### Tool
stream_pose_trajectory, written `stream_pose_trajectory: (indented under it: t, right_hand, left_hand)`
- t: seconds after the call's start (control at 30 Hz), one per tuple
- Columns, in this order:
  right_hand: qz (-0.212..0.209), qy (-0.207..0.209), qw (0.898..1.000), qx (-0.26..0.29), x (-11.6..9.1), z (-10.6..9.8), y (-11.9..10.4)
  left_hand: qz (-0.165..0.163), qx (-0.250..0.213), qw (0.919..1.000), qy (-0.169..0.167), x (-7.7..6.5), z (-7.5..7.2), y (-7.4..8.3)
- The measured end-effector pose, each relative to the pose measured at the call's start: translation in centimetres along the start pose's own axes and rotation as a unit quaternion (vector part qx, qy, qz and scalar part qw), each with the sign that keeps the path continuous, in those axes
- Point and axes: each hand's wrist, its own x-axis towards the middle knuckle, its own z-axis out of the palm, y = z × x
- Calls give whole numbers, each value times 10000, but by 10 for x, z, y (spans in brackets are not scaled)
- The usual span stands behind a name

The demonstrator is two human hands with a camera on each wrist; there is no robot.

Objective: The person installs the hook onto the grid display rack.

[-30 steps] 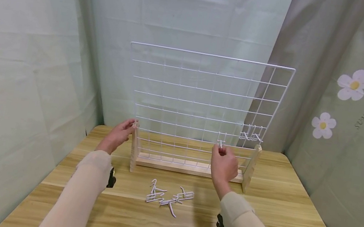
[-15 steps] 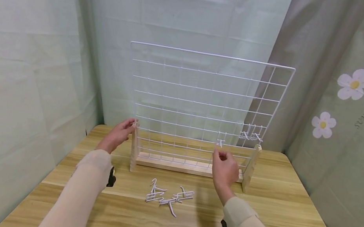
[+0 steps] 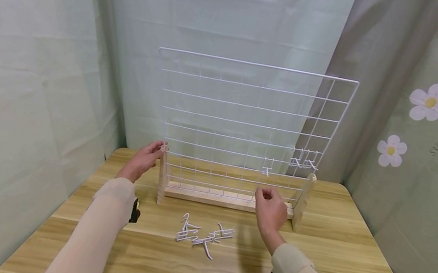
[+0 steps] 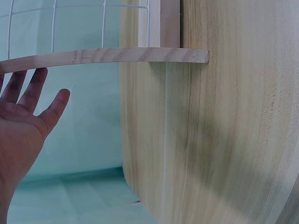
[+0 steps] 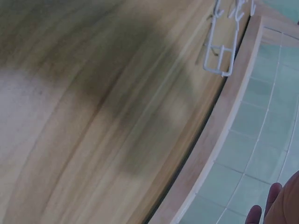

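A white wire grid panel [image 3: 256, 64] stands upright in a wooden base. My left hand [image 3: 144, 160] rests its fingertips on the left wooden upright [image 3: 162, 179]; in the left wrist view the fingers are extended against the wood and the thumb stands apart. One white wire hook [image 3: 267, 171] hangs on the grid, just above my right hand [image 3: 271, 210]. That hand holds nothing, its fingers loosely bent in front of the lower wires. Two more hooks [image 3: 297, 162] hang near the panel's right edge. Several loose hooks [image 3: 207, 239] lie on the table before the base.
A wooden crossbar [image 3: 209, 197] joins the uprights at the bottom. The right upright [image 3: 302, 202] stands beyond my right hand. Pale curtains [image 3: 26, 77] enclose the wooden table [image 3: 155, 265] at the back and sides.
My right hand has drawn back and down, away from the single hook, which stays hanging on the grid. The left hand keeps its place at the upright. The head view shifts slightly.
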Motion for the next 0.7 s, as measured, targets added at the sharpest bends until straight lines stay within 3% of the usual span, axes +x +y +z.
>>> stream_pose_trajectory:
  t: [0.2,0.7]
  right_hand:
    - [-55,-311,9995,-17,-8,2,4]
    - [-765,-572,9953,171,-34,4,6]
  left_hand:
    - [96,-72,9999,-16,1,1,-2]
    - [130,-109,9999,-28,1,-1,-5]
